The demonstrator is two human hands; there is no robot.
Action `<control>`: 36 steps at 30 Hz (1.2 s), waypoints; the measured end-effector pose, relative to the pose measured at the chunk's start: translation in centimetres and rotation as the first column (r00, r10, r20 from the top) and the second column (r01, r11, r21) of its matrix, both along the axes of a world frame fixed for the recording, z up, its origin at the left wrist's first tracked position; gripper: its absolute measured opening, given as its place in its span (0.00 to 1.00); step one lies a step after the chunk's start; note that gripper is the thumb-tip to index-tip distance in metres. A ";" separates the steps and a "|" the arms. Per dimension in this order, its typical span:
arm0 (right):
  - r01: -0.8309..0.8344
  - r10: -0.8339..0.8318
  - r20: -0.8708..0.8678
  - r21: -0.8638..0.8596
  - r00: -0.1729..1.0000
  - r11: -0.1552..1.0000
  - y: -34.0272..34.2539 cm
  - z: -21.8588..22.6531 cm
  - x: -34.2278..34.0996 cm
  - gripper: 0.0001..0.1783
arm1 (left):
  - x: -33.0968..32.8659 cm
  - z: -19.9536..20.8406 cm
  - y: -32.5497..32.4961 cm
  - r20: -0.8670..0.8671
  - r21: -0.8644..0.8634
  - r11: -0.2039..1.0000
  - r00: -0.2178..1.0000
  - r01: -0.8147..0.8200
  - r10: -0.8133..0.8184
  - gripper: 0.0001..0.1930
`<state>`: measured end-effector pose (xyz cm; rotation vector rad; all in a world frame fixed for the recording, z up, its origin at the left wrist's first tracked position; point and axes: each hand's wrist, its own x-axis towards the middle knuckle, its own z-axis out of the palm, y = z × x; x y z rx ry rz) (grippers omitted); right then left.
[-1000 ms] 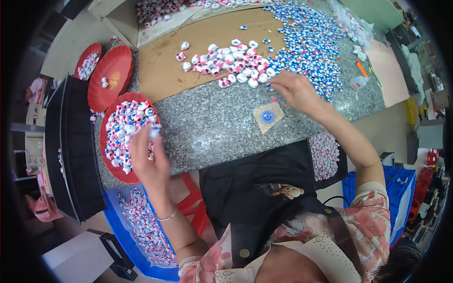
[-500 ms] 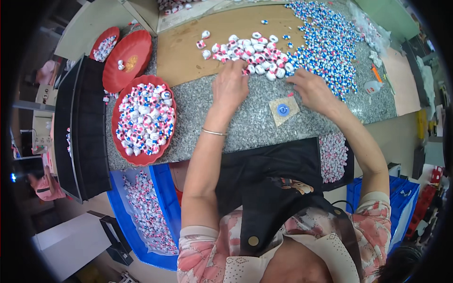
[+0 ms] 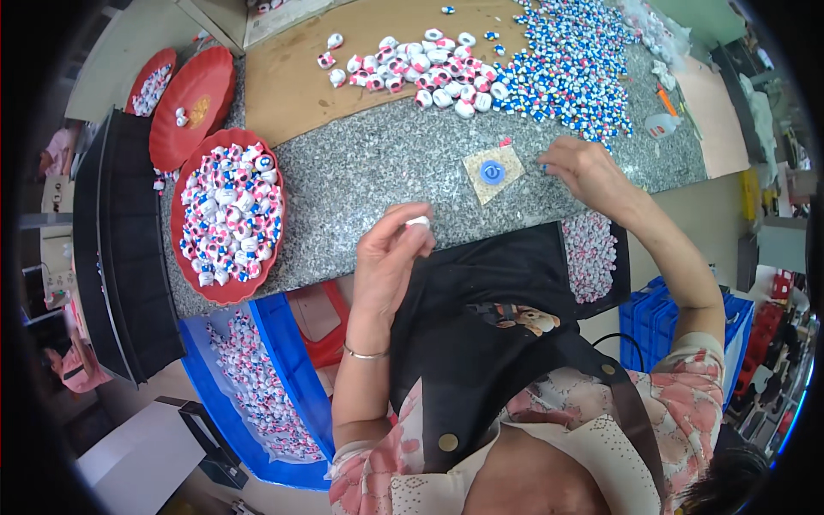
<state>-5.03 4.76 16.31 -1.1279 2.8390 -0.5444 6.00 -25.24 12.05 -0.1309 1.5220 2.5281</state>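
Observation:
My left hand [image 3: 386,257] is raised over the table's near edge, with a small white piece [image 3: 418,222] pinched between thumb and fingers. It looks like one of the white-and-pink figurine heads [image 3: 429,64] heaped at the back of the table. Farther right, my right hand [image 3: 592,176] is closed at the fingertips on a tiny blue piece [image 3: 542,166], mostly hidden. It resembles the blue-and-white figurine bodies [image 3: 566,73] spread at the back right. Between my hands lies a square tan pad [image 3: 481,190] bearing a round blue cap-like dish [image 3: 492,172].
At the left, a red scalloped tray [image 3: 279,206] is filled with joined pink, white and blue figures. Two more red trays [image 3: 219,81] stand behind it. A small white bottle [image 3: 661,126] and an orange tool [image 3: 666,100] lie at the right. A blue crate [image 3: 296,369] sits below.
My left hand has drawn back from the pile of heads toward me, holding a white piece. My right hand has pulled away from the heap's edge. The whole view has shifted slightly.

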 end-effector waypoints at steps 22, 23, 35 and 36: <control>-0.071 0.060 -0.049 -0.248 0.997 0.966 -5.8 1.4 1.5 0.07 | -2.4 -1.3 3.8 -0.184 -0.124 0.990 0.982 -0.067 0.043 0.18; 0.153 -0.021 0.309 -0.410 0.951 0.899 -6.0 1.7 2.0 0.09 | -2.5 -1.6 4.2 -0.241 -0.192 0.974 0.968 -0.122 0.073 0.18; 0.046 0.082 0.255 -0.457 0.964 0.888 -4.8 2.6 4.1 0.10 | -2.6 0.6 4.7 -0.333 -0.233 0.967 0.925 0.106 -0.181 0.16; -0.007 0.148 0.239 -0.505 0.960 0.863 -5.1 2.4 4.2 0.10 | -2.5 1.1 4.1 -0.259 -0.220 0.956 0.933 0.195 -0.250 0.15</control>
